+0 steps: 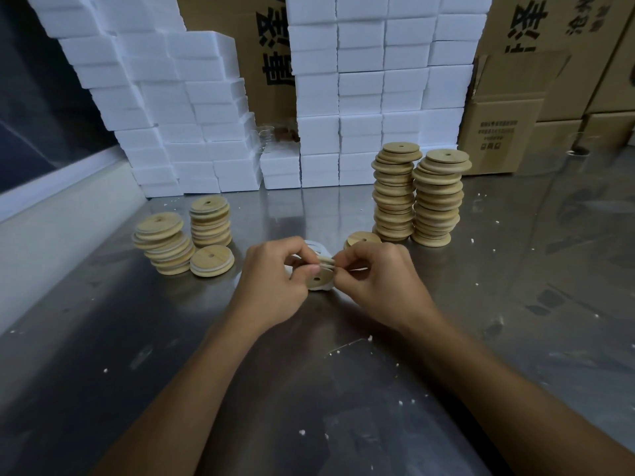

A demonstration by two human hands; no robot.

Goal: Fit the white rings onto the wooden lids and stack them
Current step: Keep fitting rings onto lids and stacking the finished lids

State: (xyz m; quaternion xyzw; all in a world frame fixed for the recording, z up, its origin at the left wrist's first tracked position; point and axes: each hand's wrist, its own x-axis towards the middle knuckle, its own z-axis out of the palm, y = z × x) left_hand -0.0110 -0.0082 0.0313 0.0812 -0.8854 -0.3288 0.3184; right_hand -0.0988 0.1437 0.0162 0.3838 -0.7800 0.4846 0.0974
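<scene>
My left hand (275, 276) and my right hand (374, 280) meet over the table's middle, both pinching one wooden lid (321, 277) with a white ring (318, 287) at its edge. Loose white rings (318, 247) lie just behind the hands, mostly hidden. On the left stand two short stacks of ringed lids (164, 243) (209, 223), with a single ringed lid (212, 261) in front. On the right rise two tall stacks of bare lids (395, 194) (438, 199). One more lid (362, 239) lies beside my right hand.
The work surface is a steel table (309, 389) dotted with white foam crumbs. White foam boxes (360, 97) are piled along the back, with cardboard cartons (508, 132) at the back right. A white ledge (51, 214) borders the left side.
</scene>
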